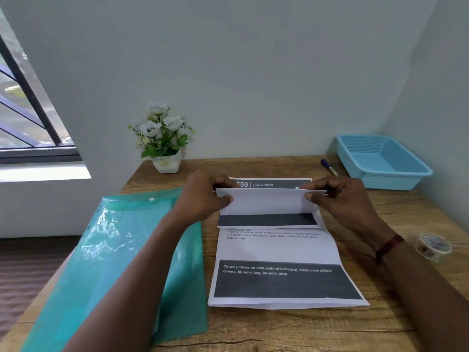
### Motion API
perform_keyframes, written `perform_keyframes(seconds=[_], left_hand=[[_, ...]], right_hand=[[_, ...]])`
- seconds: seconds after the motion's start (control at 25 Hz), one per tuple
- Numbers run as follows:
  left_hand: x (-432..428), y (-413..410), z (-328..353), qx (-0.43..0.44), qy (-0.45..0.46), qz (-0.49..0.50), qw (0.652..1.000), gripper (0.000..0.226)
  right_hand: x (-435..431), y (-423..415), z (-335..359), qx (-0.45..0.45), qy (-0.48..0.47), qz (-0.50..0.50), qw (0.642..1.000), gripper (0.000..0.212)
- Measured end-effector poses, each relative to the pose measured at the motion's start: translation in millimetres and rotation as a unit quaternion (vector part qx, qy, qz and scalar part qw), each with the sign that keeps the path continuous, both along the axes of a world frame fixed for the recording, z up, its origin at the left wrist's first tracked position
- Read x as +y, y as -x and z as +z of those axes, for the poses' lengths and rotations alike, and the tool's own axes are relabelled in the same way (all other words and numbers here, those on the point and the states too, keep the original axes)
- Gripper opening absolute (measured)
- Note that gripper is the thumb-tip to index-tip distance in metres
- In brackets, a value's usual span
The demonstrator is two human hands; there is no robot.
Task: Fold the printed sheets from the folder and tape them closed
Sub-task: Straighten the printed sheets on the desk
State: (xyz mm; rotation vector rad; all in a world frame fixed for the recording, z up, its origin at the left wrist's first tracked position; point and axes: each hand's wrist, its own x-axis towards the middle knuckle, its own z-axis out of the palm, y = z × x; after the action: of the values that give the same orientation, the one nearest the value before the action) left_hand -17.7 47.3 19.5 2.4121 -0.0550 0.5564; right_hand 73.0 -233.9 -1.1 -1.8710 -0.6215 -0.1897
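A folded printed sheet (266,205) is held just above the wooden table. My left hand (205,196) pinches its left end and my right hand (340,199) pinches its right end. The fold shows a white back and a dark band along its lower edge. Under it lies a flat printed sheet (279,250) with a dark header and a dark text block. A teal plastic folder (121,252) with a snap button lies to the left, partly under my left arm. A roll of patterned tape (433,246) sits at the right, beyond my right wrist.
A blue plastic basket (380,161) stands at the back right corner, with a blue pen (328,166) beside it. A white pot of artificial flowers (163,138) stands at the back left against the wall. A window is at the far left.
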Motion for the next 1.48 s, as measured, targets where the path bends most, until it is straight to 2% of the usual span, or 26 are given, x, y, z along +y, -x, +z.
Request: perform_keyframes(seconds=[0.24,0.44,0.52,0.64,0.84,0.96,1.12,1.32,1.48], left_hand=[[-8.7,4.0,5.4,0.123,-0.143,-0.033,0.981,0.036],[-15.3,2.9,-0.4,0.179,-0.252,-0.082,0.947,0.042],[-18.6,3.0,-4.4,0.213,-0.279,-0.100,0.931,0.044],[-23.9,4.3,-7.7,0.233,-0.278,-0.123,0.924,0.055],[-40.5,8.5,-11.6,0.311,-0.306,-0.132,0.890,0.082],[-44.7,8.4,-18.1,0.315,-0.330,-0.129,0.881,0.078],[-54.5,7.8,-25.1,0.297,-0.321,-0.121,0.891,0.068],[-63.8,6.0,-36.8,0.263,-0.307,-0.121,0.907,0.064],[-65.8,3.9,-43.5,0.247,-0.313,-0.122,0.909,0.062]], right_hand=[[-3.4,0.5,-2.5,0.052,0.042,0.076,0.995,0.018],[-4.9,-3.2,-6.4,0.024,0.116,0.092,0.989,0.027],[-5.1,-3.3,-5.9,0.029,0.147,0.097,0.984,0.033],[-4.5,3.3,-1.9,0.033,0.198,0.110,0.974,0.040],[-1.4,11.0,0.1,-0.026,0.390,0.109,0.914,0.071],[4.0,11.3,-6.2,-0.041,0.469,0.125,0.873,0.094],[11.7,13.4,-17.4,-0.076,0.493,0.136,0.856,0.104],[28.0,26.1,-25.6,-0.081,0.496,0.183,0.845,0.087],[36.2,31.9,-31.6,-0.096,0.509,0.181,0.836,0.074]])
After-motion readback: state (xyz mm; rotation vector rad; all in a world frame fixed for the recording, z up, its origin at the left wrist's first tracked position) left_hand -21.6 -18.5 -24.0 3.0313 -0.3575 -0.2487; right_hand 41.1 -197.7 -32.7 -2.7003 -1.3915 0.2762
